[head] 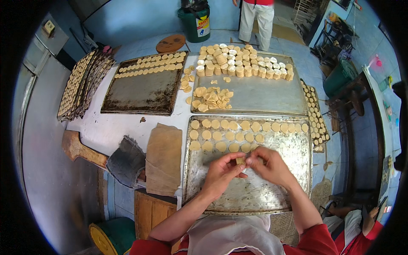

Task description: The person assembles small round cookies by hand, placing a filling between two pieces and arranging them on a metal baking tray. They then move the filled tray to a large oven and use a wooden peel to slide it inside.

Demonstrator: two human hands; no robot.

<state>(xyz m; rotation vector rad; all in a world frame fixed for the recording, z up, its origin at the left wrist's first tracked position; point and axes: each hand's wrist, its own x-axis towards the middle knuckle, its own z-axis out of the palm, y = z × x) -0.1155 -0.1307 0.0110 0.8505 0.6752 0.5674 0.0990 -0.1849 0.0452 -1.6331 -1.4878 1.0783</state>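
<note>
My left hand (224, 173) holds a small stack of round dough discs (240, 160) above the near metal baking tray (220, 194). My right hand (267, 165) is at the stack's right side, its fingertips close together there; whether they pinch a disc cannot be told. On the near tray lie three rows of flat dough discs (217, 135), the back row longest. The lowest row ends at my right fingers. Behind, another metal tray (271, 98) bears many stacked dough discs (248, 70), some floury on top, and a loose heap of discs (213, 97).
A darkened tray (137, 92) with rows of discs lies back left, beside stacked filled trays (76, 84). Left of the near tray are a brown cloth (164, 159), a dark cloth (126, 162) and a wooden handle (86, 148). One person (258, 22) stands behind; another (353, 226) is lower right.
</note>
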